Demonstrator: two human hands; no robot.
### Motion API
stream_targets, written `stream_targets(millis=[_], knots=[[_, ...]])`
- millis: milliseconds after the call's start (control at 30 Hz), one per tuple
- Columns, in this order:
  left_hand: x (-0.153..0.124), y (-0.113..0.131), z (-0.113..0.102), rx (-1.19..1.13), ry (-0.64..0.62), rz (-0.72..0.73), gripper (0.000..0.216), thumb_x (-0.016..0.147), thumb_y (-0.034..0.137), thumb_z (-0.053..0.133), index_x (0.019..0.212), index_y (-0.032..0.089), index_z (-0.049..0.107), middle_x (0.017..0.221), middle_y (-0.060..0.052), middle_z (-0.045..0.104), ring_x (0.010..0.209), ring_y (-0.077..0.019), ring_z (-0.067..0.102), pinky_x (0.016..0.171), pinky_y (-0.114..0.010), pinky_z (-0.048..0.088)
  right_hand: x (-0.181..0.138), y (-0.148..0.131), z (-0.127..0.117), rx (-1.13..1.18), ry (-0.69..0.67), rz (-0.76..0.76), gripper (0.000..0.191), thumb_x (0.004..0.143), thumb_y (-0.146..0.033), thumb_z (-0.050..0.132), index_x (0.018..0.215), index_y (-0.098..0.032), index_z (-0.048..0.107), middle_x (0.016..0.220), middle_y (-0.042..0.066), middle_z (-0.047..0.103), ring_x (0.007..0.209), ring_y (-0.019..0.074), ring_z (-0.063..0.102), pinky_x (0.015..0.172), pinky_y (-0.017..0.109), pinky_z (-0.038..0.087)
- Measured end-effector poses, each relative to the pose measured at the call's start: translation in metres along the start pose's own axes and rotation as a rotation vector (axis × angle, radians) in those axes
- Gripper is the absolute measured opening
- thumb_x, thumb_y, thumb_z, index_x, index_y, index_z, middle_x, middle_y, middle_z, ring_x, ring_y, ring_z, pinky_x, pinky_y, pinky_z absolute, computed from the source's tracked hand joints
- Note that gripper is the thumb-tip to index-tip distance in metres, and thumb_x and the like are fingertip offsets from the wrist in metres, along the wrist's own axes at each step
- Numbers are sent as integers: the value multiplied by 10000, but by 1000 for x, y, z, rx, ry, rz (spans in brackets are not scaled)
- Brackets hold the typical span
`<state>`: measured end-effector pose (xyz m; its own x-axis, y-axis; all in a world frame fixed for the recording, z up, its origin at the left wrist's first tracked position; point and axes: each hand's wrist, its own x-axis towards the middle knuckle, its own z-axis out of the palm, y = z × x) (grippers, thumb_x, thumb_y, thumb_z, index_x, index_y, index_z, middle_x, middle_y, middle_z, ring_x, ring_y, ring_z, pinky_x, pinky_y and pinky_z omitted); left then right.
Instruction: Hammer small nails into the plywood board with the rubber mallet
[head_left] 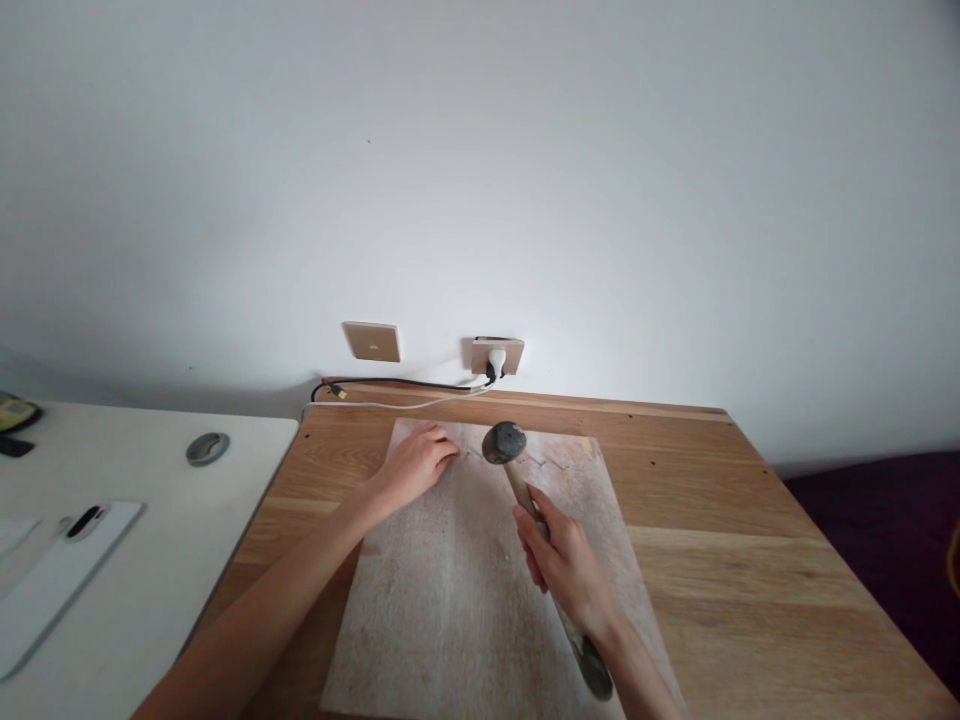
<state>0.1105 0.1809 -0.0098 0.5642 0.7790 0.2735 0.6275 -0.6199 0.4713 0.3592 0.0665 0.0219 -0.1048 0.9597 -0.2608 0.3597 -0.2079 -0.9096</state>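
My right hand (pixel 559 550) grips the wooden handle of a mallet (pixel 504 443) with a dark, rounded head. The head is raised over the far part of a pale, worn wooden board (pixel 442 600). My left hand (pixel 420 462) rests at the board's far left, its fingertips pinched together; whatever they hold, if anything, is too small to make out. Several thin nails (pixel 566 467) stand along the board's far side, right of my left fingertips, casting thin shadows. The mallet head hides part of that row. A small light speck (pixel 506 558) shows on the board's middle.
The board lies on a wooden tabletop (pixel 720 530) against a white wall. Black and white cables (pixel 405 404) run along the back edge to a plug in a wall socket (pixel 496 357). At left, a white desk (pixel 172 540) bears a white phone-like object (pixel 75 570).
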Motion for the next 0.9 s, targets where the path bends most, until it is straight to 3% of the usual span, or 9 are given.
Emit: stream_targets(millis=[200,267,400,700,900], knots=[[-5,-9,20,-266,171,-160,256,888,51,671,1085,193,754,951,-49,758,896,-198,713,832,-314,562,7,3,12,-18,-62,-34,486,1031,-544,456,1298,-153,565,554,-94,518,385,102,483,392,210,377],[-7,-9,22,-314,198,-178,243,884,48,662,1073,181,738,964,-53,764,891,-194,719,817,-305,565,9,2,16,-30,-81,-43,471,1033,-526,465,1294,-150,578,532,-97,512,380,101,481,396,208,373],[-8,-7,21,-321,213,-181,216,833,30,675,987,174,725,967,-57,755,898,-202,715,810,-306,563,14,-2,22,-55,-88,-63,456,1042,-501,453,1302,-148,578,521,-97,506,382,102,484,397,206,363],[-6,-9,21,-384,213,-236,573,754,-60,626,1258,210,670,894,-4,758,783,-182,717,752,-279,555,18,-11,32,-90,-110,-86,462,1036,-516,455,1299,-170,611,517,-70,524,395,133,510,403,237,381],[-9,-8,16,-357,203,-220,504,744,-31,650,1193,197,641,966,-33,735,883,-213,706,787,-304,542,19,-11,33,-86,-108,-83,468,1030,-504,475,1315,-157,609,537,-71,534,401,124,515,417,232,388]])
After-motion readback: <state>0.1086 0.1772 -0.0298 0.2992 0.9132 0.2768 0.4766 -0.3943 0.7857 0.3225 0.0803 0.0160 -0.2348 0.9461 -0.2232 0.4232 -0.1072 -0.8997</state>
